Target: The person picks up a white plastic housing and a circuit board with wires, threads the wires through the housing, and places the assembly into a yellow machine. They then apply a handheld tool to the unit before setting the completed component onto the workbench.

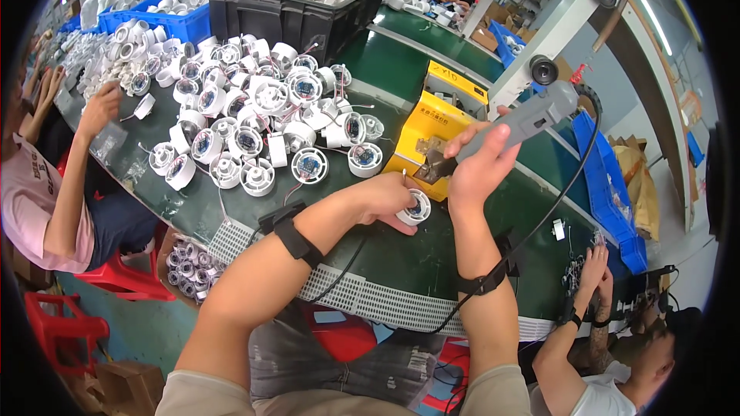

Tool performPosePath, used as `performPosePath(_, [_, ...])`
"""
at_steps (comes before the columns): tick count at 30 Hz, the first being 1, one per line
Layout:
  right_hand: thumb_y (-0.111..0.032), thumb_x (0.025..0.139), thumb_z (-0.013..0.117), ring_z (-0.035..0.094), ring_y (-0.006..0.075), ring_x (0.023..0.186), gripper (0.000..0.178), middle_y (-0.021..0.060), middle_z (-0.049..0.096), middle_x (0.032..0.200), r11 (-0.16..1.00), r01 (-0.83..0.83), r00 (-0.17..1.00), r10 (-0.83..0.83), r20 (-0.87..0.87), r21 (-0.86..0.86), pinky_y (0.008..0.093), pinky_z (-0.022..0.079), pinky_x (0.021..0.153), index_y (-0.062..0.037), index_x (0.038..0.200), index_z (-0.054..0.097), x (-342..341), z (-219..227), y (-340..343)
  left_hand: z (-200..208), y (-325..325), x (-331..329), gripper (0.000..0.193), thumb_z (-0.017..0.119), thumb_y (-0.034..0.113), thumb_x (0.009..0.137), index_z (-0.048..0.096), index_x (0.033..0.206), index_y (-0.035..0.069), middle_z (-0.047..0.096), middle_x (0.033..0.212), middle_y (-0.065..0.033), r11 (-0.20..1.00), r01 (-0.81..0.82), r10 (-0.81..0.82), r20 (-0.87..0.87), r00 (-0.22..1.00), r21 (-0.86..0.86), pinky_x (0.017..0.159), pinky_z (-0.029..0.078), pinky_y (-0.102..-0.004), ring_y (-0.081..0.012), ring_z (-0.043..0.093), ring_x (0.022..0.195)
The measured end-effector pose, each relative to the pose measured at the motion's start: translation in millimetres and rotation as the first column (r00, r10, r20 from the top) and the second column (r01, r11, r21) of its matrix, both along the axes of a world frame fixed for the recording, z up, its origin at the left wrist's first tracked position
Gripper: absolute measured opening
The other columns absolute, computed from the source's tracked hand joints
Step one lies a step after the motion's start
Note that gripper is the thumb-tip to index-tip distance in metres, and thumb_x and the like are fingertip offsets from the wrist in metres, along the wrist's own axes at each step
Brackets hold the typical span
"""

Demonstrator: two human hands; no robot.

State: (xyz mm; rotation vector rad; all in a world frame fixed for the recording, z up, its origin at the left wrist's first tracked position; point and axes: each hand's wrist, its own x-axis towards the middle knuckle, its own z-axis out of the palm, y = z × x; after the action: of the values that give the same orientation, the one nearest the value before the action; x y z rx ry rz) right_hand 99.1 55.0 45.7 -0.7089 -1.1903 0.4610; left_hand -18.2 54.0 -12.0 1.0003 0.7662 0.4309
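Observation:
My left hand [383, 196] is closed around a small round white housing [418, 208] with a circuit board inside, low over the green table. In my right hand [482, 173], the fingers wrap a grey corded electric screwdriver [520, 125], which slants with its back end up to the right. Its front end is at the yellow box-shaped device [435, 127], probably a screw feeder; the metal parts there hide the bit's tip. A large heap of similar white housings [247, 139], many showing boards and thin wires, lies to the left of my left hand.
A black bin [297, 19] and a blue bin [173, 15] of white parts stand behind the heap. The screwdriver's black cable [574, 185] loops down past my right forearm. Co-workers sit at left, right and far side. A box of parts [193, 266] is below the table's left edge.

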Motion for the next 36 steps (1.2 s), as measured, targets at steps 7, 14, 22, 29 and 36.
performPosePath(7, [-0.04,0.102,0.036,0.048,0.014,0.048,0.046,0.0065,0.047,0.07,0.999,-0.032,0.998,0.032,-0.053,0.003,0.0275,0.043,0.045,-0.0022,0.127,0.033,4.1,-9.8,-33.9,5.4,1.4,-1.9,0.033,0.046,-0.002,0.091,0.052,0.123,-0.007,0.061,0.107,-0.0164,1.0,-0.001,0.001,-0.005,1.0,-0.013,0.078,0.061,-0.0369,-0.0253,0.065,0.093])
performPosePath(14, [-0.041,0.101,0.037,0.049,0.0131,0.049,0.048,0.0064,0.048,0.07,0.999,-0.012,0.998,0.01,-0.055,-0.048,0.0263,0.043,0.045,-0.0007,0.127,0.034,-0.9,-18.6,-40.8,1.8,2.7,-3.3,0.032,0.043,-0.004,0.089,0.055,0.119,-0.007,0.063,0.101,-0.0165,1.0,0.024,-0.025,0.025,0.999,0.014,0.073,0.061,-0.0373,-0.0252,0.066,0.088])
performPosePath(22, [-0.04,0.101,0.038,0.05,0.0131,0.049,0.048,0.007,0.049,0.069,0.998,-0.03,0.998,0.026,-0.056,-0.059,0.0255,0.043,0.045,-0.0002,0.128,0.034,-3.3,-25.8,-39.1,1.9,2.0,-3.5,0.029,0.047,0.0,0.092,0.054,0.119,-0.007,0.063,0.105,-0.0167,0.999,0.049,-0.049,0.005,0.999,0.008,0.078,0.06,-0.0374,-0.0255,0.066,0.092])
performPosePath(29, [-0.041,0.101,0.038,0.05,0.0132,0.049,0.048,0.0076,0.05,0.069,0.999,-0.034,0.999,0.034,-0.007,-0.033,0.0255,0.043,0.045,-0.0004,0.126,0.035,-2.3,-30.6,-36.2,5.8,-0.2,-5.1,0.029,0.047,0.0,0.092,0.054,0.119,-0.007,0.063,0.106,-0.0177,0.999,0.031,-0.031,0.001,1.0,0.023,0.078,0.06,-0.0381,-0.0268,0.066,0.092])
performPosePath(36, [-0.042,0.101,0.038,0.049,0.0139,0.049,0.048,0.0075,0.049,0.07,0.999,-0.028,0.998,0.026,-0.051,-0.033,0.0263,0.043,0.044,-0.0007,0.125,0.035,-1.1,-30.5,-36.7,0.2,1.4,-3.1,0.029,0.047,-0.001,0.092,0.054,0.12,-0.008,0.062,0.106,-0.0181,1.0,0.023,-0.023,0.003,1.0,0.02,0.079,0.06,-0.0378,-0.0269,0.066,0.092])
